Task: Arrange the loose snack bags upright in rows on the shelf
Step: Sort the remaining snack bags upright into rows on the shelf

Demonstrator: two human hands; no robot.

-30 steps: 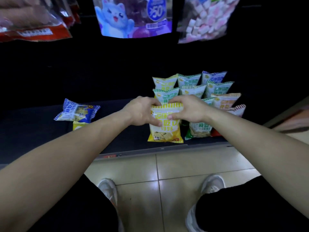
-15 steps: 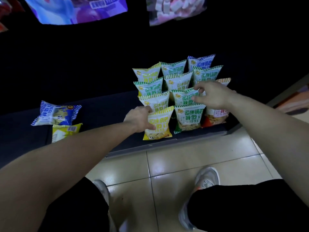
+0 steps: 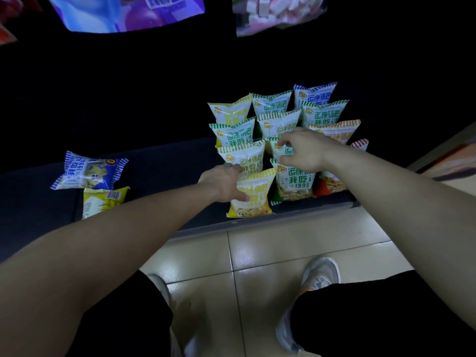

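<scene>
Several snack bags stand upright in rows at the right of the dark shelf [image 3: 159, 163]. My left hand [image 3: 224, 185] grips the left edge of the front yellow bag [image 3: 253, 195], which stands at the shelf's front edge. My right hand [image 3: 304, 150] pinches the top of a green-striped bag [image 3: 279, 148] in the second row of the middle column, above the front green bag [image 3: 295, 184]. Two loose bags lie flat at the left: a blue one [image 3: 88, 172] and a yellow one [image 3: 104, 200] in front of it.
An orange bag [image 3: 331, 182] and a red-striped bag [image 3: 359, 145] close the right column. Larger bags hang above at the top, purple [image 3: 123, 11] and pink-white [image 3: 278, 11]. Below the shelf lip lie beige floor tiles [image 3: 296, 243] with my shoes.
My right hand left the yellow bag and moved up and right onto a green-striped bag in the middle column. My left hand stays on the yellow bag. The camera has tilted down and left.
</scene>
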